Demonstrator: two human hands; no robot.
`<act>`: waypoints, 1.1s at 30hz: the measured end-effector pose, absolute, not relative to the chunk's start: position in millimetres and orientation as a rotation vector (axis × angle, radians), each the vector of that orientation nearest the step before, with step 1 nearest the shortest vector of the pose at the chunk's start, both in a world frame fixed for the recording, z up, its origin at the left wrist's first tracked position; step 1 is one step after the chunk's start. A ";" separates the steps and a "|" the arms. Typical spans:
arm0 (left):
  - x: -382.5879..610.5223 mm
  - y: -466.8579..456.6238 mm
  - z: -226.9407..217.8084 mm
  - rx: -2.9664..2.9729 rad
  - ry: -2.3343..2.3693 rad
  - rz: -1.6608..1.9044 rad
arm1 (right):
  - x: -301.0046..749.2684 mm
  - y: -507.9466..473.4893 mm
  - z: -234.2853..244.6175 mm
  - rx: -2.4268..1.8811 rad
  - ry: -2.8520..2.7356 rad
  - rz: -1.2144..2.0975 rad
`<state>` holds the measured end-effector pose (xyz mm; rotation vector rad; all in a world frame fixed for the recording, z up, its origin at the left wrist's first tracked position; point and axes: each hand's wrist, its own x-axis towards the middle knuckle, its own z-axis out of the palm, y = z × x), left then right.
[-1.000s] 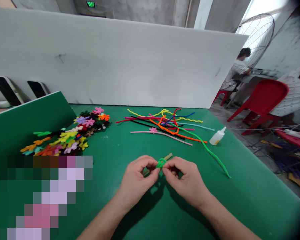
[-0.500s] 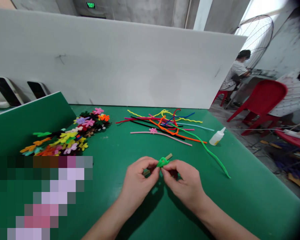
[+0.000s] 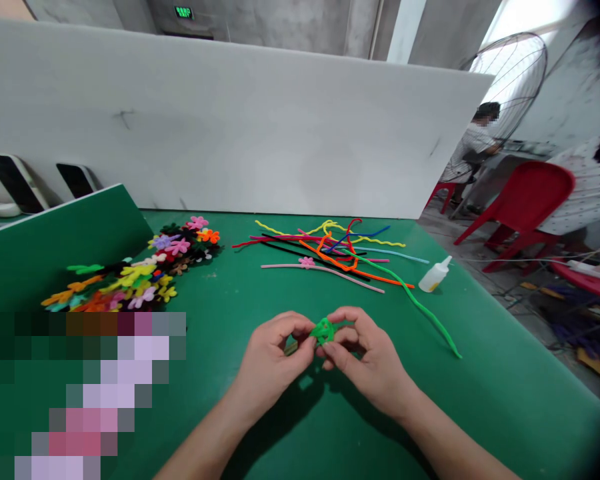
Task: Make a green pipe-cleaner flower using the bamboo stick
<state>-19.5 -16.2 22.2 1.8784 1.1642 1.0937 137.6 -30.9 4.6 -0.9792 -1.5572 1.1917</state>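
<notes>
Between my two hands, above the front middle of the table, is a small bent green pipe cleaner (image 3: pixel 323 331), looped into a flower-like shape. My left hand (image 3: pixel 277 350) pinches its left side with thumb and index finger. Behind those fingers a short piece of a tan stick (image 3: pixel 291 348) shows; most of it is hidden. My right hand (image 3: pixel 367 350) grips the green loops from the right, index finger on top and thumb below. Farther back lie loose pipe cleaners (image 3: pixel 337 268) in several colours, with a small pink flower (image 3: pixel 307 263) on a pale pink one.
A white glue bottle (image 3: pixel 435 275) stands at the right. Finished fuzzy flowers (image 3: pixel 140 273) are heaped at the left beside a green board (image 3: pixel 70 247). A white partition (image 3: pixel 260 133) closes off the back of the green table (image 3: pixel 220 293). Two people sit beyond, near a red chair (image 3: pixel 530 200).
The green loops have turned to face me more. My right fingers have shifted, with the index finger higher. The stick's upper end, visible before, is now hidden.
</notes>
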 end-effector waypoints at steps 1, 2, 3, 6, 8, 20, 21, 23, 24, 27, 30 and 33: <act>-19.8 -16.2 22.8 1.881 1.156 1.076 | 138.7 -30.3 5.1 -0.994 -1.561 1.209; -20.0 -16.3 23.4 1.881 1.148 1.062 | 139.9 -29.7 5.9 -1.009 -1.576 1.225; -20.1 -16.6 24.0 1.878 1.137 1.053 | 141.1 -29.1 6.8 -1.020 -1.601 1.233; -19.8 -17.7 25.2 1.846 1.110 1.053 | 144.0 -27.2 9.2 -1.045 -1.723 1.152; -19.2 -18.2 25.5 1.825 1.109 1.062 | 144.5 -26.6 10.0 -1.057 -1.794 1.043; -16.1 -18.3 22.7 1.768 1.188 1.137 | 139.2 -28.3 7.8 -1.080 -1.815 0.850; -15.9 -18.3 22.4 1.768 1.187 1.135 | 138.8 -28.2 7.4 -1.083 -1.812 0.848; -15.7 -18.3 22.2 1.767 1.190 1.124 | 138.1 -27.9 6.7 -1.085 -1.806 0.844; -15.8 -18.3 22.1 1.766 1.192 1.115 | 137.9 -27.8 6.5 -1.086 -1.803 0.845; -16.4 -17.8 21.8 1.767 1.190 1.078 | 137.6 -27.3 6.2 -1.091 -1.788 0.854; -17.2 -17.3 21.2 1.774 1.181 1.043 | 137.5 -26.7 5.2 -1.109 -1.760 0.868; -17.6 -17.2 20.9 1.781 1.168 1.024 | 137.5 -25.9 2.4 -1.124 -1.716 0.901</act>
